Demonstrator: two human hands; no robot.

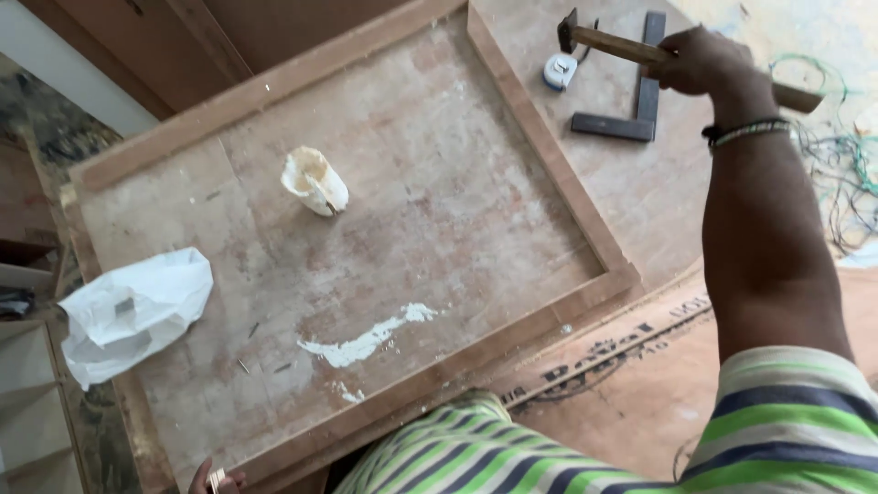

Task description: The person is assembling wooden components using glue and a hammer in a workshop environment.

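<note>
My right hand (pixel 704 59) is raised at the upper right, closed around the wooden handle of a hammer (pixel 604 41) whose dark head points left, above the board. A rectangular wooden frame (pixel 540 151) lies flat on a plywood sheet (pixel 402 201). My left hand (pixel 215 478) shows only partly at the bottom edge, at the frame's near corner, pinching what look like small nails. A white glue smear (pixel 361 343) lies inside the frame near its bottom rail.
A glue-crusted white cup (pixel 315 181) stands inside the frame. A crumpled white plastic bag (pixel 128 311) rests on the left rail. A tape measure (pixel 560 71) and a dark try square (pixel 631 101) lie beyond the right rail. Tangled wires (pixel 841 174) lie at far right.
</note>
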